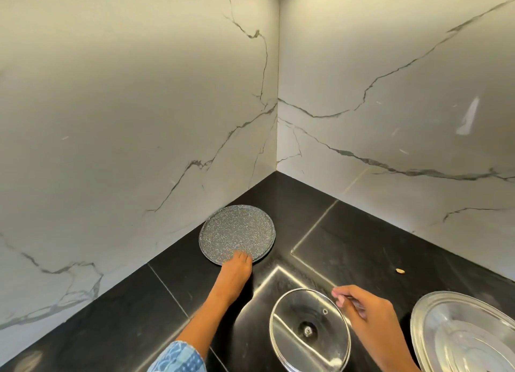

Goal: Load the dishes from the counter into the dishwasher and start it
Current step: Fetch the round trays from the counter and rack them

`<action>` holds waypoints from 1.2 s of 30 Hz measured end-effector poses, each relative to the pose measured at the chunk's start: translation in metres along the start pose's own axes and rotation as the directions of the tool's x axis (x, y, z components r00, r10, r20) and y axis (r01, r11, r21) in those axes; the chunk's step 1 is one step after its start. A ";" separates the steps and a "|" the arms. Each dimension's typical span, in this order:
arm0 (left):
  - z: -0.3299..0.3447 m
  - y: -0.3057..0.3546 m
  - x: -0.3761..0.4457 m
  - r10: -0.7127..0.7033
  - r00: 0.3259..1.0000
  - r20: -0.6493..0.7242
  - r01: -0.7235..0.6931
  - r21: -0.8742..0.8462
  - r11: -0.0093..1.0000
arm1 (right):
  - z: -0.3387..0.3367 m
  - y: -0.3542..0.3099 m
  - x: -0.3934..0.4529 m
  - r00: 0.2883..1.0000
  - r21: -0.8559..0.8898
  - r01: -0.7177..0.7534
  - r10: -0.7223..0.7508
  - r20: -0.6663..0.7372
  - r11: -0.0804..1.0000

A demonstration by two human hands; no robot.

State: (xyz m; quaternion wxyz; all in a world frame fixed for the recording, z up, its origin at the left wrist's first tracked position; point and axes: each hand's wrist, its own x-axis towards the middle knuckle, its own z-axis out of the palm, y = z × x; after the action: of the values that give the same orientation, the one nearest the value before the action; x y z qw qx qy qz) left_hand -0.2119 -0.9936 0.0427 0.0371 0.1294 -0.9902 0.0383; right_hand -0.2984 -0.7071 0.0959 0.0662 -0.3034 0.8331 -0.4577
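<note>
As the left hand [235, 271] reaches toward the counter's [362, 246] back corner, its straight fingers touch the near rim of 1 speckled plate [237, 229]; the right hand [365, 313], farther off, pinches the glass lid's [309, 330] rim.

Soft, warm light is falling from above, brightening the upper marble walls [139, 93]. Glare is streaking across the glossy black table [111, 316] and the glass lid [309, 330]. Straight lines are bowing toward the frame's edges, and detail is looking slightly soft.
</note>
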 end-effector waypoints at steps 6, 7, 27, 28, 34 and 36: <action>-0.007 -0.011 -0.024 0.147 0.945 -0.291 -0.139 0.047 0.989 | -0.019 0.006 -0.016 1.000 -0.040 -0.020 0.020 -0.008 0.999; -0.011 -0.012 -0.027 0.170 0.936 -0.308 -0.161 0.054 0.985 | -0.022 0.006 -0.020 1.000 -0.052 -0.014 0.013 -0.011 0.999; -0.149 0.218 -0.161 0.381 0.602 -0.702 -0.528 0.008 0.849 | -0.192 0.042 -0.240 0.925 -0.054 -0.077 0.051 -0.378 0.996; -0.149 0.244 -0.170 0.423 0.582 -0.694 -0.583 0.007 0.812 | -0.208 0.048 -0.268 0.906 -0.068 -0.094 0.057 -0.419 0.993; -0.147 0.404 -0.239 0.621 0.409 -0.669 -0.856 -0.046 0.515 | -0.292 0.088 -0.448 0.719 -0.051 -0.324 0.211 -0.662 0.945; -0.147 0.461 -0.267 0.661 0.308 -0.684 -0.925 -0.053 0.376 | -0.314 0.101 -0.520 0.607 -0.031 -0.417 0.253 -0.754 0.908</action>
State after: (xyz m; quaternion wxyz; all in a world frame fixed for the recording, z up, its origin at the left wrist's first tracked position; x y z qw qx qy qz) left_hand -0.0646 -0.4692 0.1363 0.3276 -0.4248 -0.8327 -0.1375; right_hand -0.0455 -0.1458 0.1072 -0.2204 0.0637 0.8722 -0.4320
